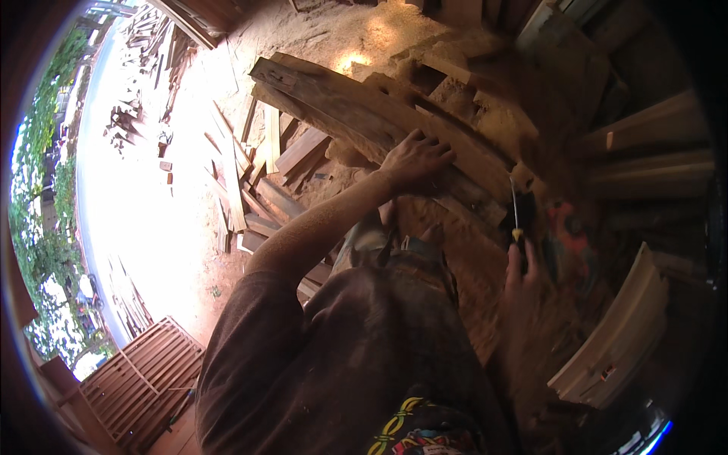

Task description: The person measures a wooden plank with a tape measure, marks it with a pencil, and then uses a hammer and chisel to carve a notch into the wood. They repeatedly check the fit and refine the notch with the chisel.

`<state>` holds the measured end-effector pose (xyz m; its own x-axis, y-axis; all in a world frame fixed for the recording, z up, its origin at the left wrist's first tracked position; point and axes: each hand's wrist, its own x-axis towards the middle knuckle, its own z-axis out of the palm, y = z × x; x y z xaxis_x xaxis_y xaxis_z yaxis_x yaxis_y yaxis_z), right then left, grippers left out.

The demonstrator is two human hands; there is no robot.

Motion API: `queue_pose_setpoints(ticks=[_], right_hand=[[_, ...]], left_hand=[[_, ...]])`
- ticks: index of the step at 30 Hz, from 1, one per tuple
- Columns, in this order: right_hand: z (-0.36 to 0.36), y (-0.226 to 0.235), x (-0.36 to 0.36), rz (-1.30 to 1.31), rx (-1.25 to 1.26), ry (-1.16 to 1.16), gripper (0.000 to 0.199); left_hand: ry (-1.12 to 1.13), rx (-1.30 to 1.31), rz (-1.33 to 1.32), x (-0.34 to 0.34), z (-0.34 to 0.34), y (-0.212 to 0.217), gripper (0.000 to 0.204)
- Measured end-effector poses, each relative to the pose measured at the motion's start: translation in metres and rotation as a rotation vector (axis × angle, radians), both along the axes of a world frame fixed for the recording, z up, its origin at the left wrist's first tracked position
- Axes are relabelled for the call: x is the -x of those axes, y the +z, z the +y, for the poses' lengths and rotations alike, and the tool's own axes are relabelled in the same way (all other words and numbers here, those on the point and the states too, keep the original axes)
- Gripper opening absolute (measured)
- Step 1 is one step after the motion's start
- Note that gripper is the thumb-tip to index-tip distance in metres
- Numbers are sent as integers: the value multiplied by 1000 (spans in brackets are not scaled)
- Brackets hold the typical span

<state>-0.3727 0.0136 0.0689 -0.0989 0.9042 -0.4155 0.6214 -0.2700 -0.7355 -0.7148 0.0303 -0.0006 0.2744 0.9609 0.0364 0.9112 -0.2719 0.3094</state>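
Note:
A long, rough wooden plank (356, 106) lies slantwise ahead of me among other boards. My left hand (417, 161) is across it, fingers bent and pressed down on the wood; the thumb is hidden. To the right, my right hand (523, 265) is closed round the handle of a screwdriver (517, 233). Its handle is yellow and black, and the thin metal shaft points away from me, its tip close to the right end of the plank. Whether the tip touches the wood, I cannot tell.
Offcuts (243, 182) lie heaped on the left, with sawdust (334, 30) beyond. A red object (567, 227) sits in shadow beside my right hand. Boards (644, 163) are stacked at right, a pale panel (610, 334) nearer. A slatted wooden frame (144, 379) stands lower left.

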Motion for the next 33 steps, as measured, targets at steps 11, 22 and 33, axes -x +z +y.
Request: queue_pose_setpoints(ticks=[11, 22, 33], right_hand=[[156, -46, 103, 90, 86, 759, 39], [151, -95, 98, 274, 115, 716, 35], [67, -76, -21, -113, -263, 83, 46]], left_hand=[[7, -152, 9, -1, 2, -20, 70], [8, 1, 8, -3, -1, -9, 79], [22, 83, 206, 5, -6, -13, 68]])
